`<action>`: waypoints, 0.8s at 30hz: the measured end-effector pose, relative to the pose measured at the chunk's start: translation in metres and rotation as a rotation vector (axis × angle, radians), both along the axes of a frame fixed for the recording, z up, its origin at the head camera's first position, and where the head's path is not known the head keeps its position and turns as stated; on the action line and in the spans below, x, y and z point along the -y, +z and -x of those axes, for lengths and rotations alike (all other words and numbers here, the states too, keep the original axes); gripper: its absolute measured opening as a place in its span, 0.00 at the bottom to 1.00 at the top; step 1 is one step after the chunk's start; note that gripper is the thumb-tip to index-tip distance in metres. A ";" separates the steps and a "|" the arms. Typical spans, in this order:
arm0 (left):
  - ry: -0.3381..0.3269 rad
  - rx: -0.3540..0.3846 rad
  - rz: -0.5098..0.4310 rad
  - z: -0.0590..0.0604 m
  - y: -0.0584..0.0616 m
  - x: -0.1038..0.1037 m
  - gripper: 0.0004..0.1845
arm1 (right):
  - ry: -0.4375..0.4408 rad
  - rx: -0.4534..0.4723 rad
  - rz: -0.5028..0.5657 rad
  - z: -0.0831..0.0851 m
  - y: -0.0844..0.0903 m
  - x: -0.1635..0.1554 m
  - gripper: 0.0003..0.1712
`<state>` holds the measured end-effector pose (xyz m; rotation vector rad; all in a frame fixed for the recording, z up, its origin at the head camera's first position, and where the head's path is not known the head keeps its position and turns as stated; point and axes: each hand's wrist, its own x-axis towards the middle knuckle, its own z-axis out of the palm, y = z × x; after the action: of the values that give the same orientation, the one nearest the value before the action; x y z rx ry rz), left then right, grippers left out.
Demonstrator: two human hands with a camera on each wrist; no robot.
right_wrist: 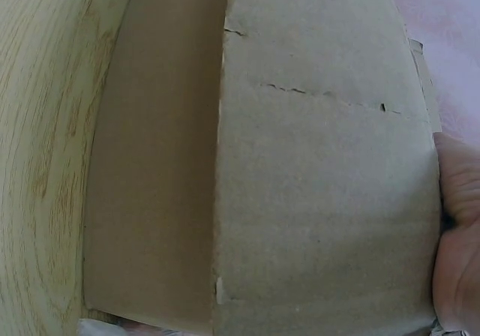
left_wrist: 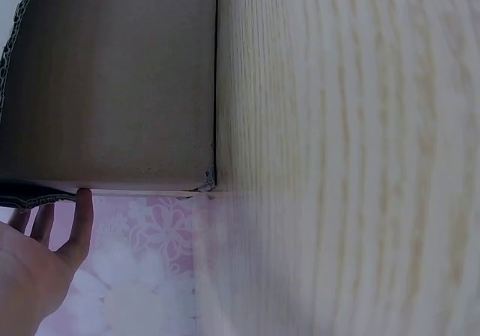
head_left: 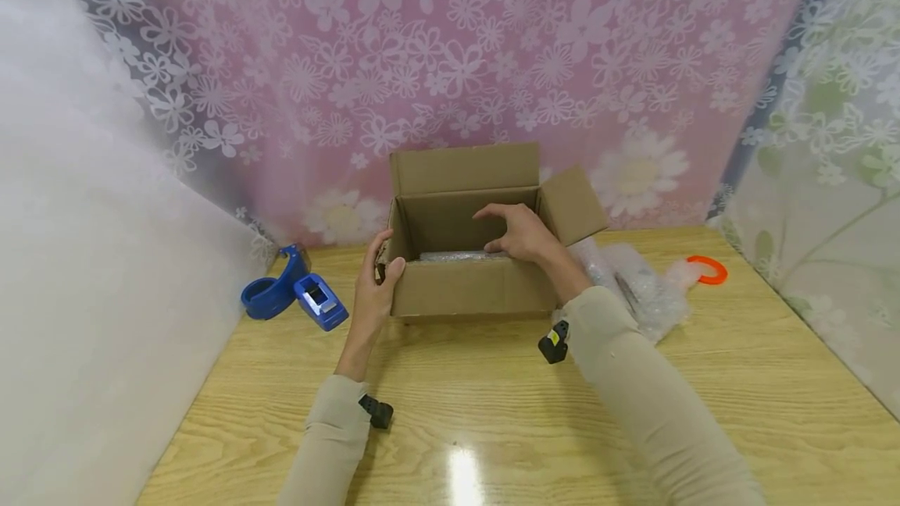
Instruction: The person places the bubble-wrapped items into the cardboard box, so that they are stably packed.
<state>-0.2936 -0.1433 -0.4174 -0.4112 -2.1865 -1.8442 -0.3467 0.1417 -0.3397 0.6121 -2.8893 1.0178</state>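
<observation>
An open cardboard box [head_left: 478, 287] stands on the table, one flap raised at the back, another spread out to the right and the front flap folded down. My left hand [head_left: 373, 279] holds the box's left side, thumb at the front corner and fingers along the side; the left wrist view shows its fingertips against the cardboard. Over the opening, my right hand [head_left: 523, 233] reaches in from the right front, thumb and index finger apart with nothing between them. Below it a bubble-wrapped item [head_left: 450, 255] lies inside, partly hidden by the front wall.
Sheets of bubble wrap [head_left: 650, 291] lie right of the box, near an orange ring [head_left: 708, 270]. On the left sit a blue tape dispenser [head_left: 270, 297] and a smaller blue object [head_left: 321, 301]. A flowered curtain [head_left: 436, 45] hangs close behind the box.
</observation>
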 end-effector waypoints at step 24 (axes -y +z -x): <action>0.013 -0.003 -0.001 -0.001 0.000 -0.001 0.31 | 0.063 -0.169 0.097 -0.010 -0.005 -0.001 0.21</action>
<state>-0.2929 -0.1427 -0.4170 -0.3978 -2.1812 -1.8367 -0.3370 0.1428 -0.3450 0.7485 -2.6739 1.0510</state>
